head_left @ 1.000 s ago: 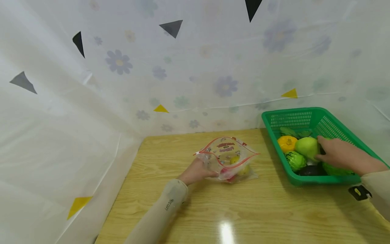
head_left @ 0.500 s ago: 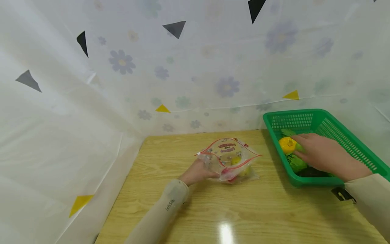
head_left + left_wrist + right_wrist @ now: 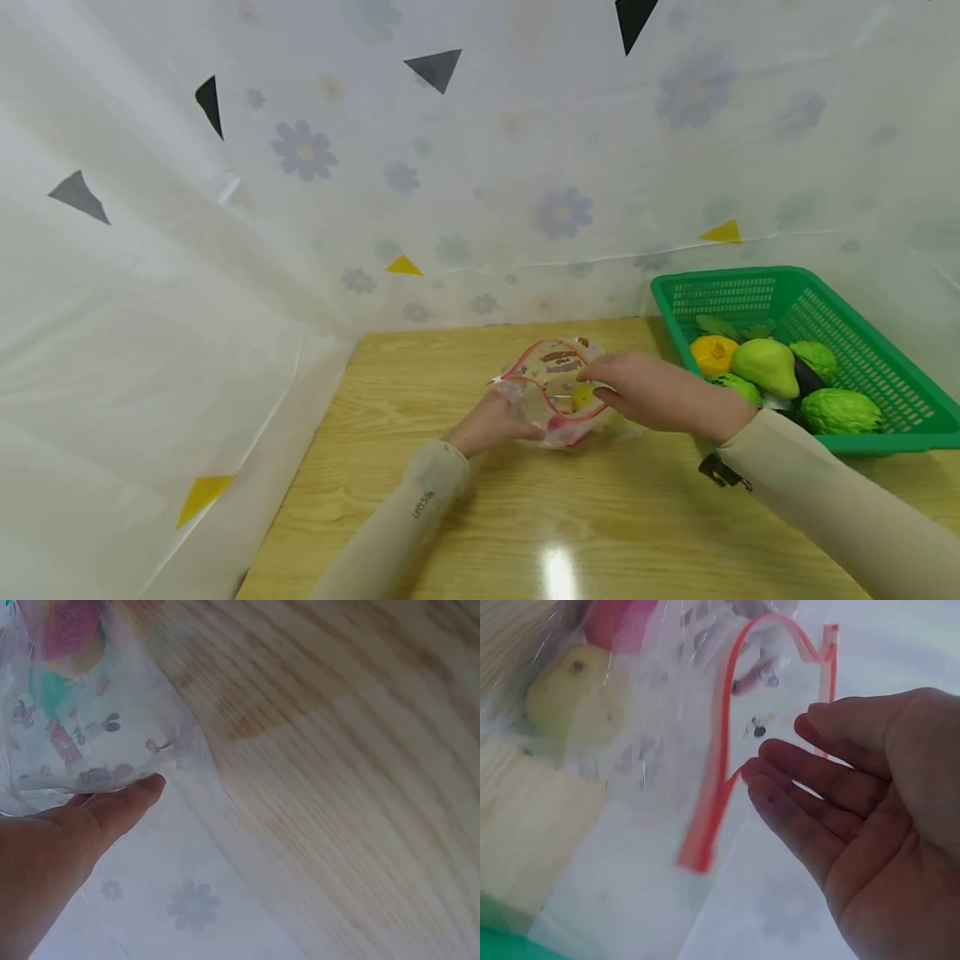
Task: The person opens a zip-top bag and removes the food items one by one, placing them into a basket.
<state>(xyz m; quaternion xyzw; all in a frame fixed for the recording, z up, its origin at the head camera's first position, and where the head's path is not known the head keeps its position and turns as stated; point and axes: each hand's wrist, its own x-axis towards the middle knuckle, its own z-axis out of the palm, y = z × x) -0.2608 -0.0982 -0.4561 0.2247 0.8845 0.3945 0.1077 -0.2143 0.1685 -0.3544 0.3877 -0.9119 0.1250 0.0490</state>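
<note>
A clear zip bag (image 3: 558, 360) with a red-edged mouth and printed cartoons stands on the table, its mouth spread. Inside lie a yellow-green round fruit (image 3: 574, 701) and a pink-red piece (image 3: 619, 622). My left hand (image 3: 491, 423) holds the bag's left side; the thumb shows along the plastic in the left wrist view, while the other fingers are mostly hidden behind it. At the right side of the mouth is my right hand (image 3: 667, 396). Its fingers are loosely bent with a gap to the thumb, fingertips right at the red strip (image 3: 724, 742), nothing held between them.
On the right stands a green basket (image 3: 900, 442) with a yellow pumpkin (image 3: 714, 354), a green pear-shaped fruit (image 3: 765, 367), a wrinkled green vegetable (image 3: 840, 411), a dark eggplant (image 3: 807, 379) and leaves. A plastic sheet (image 3: 487, 200) hangs behind the wooden table (image 3: 495, 517).
My right hand has left the basket and moved left to the bag's mouth; the green pear-shaped fruit remains in the basket. My left hand keeps its place on the bag.
</note>
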